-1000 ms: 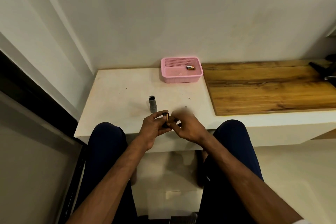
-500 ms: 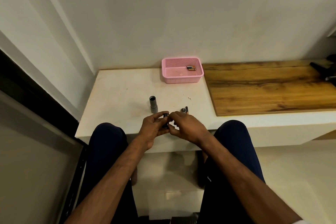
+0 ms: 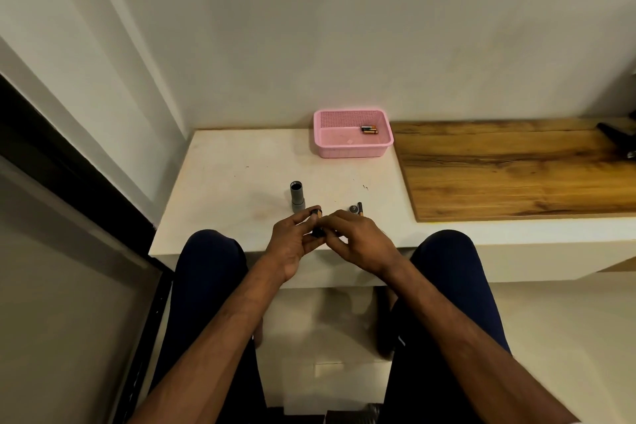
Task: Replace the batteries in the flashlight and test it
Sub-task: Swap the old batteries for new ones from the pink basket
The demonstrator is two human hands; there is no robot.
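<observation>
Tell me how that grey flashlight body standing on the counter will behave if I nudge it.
The flashlight body stands upright on a narrow end, so it probably tips easily. Being round, it would likely roll across the smooth counter. It looks hollow, probably light.

Both hands meet over the near edge of a white table; the left hand grips a small dark battery holder with a copper-tipped end showing, and the right hand pinches at it with its fingertips; a grey flashlight body stands upright just beyond the left hand; a small cap and a loose battery lie beyond the right hand; a pink basket at the back holds batteries; a wooden board lies to the right.
</observation>
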